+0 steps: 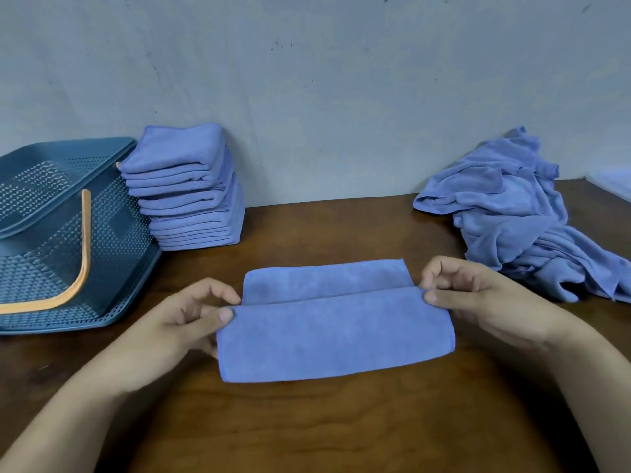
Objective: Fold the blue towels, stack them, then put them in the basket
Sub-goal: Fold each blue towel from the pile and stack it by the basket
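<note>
Left hand (191, 319) and right hand (478, 295) pinch the flap's corners of a blue towel (334, 339) mid-fold; laying edge squarely on edge should keep the folded stack (191, 199) neat

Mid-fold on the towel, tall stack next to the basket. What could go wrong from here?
1. The left hand and right hand each pinch one end of the folded-over edge of the towel, which already runs slightly askew; a slipped pinch would likely leave a crooked fold.
2. The stack of folded towels is tall with offset layers; adding another could tip it.
3. The loose pile lies close to the right forearm and might get dragged.
</note>
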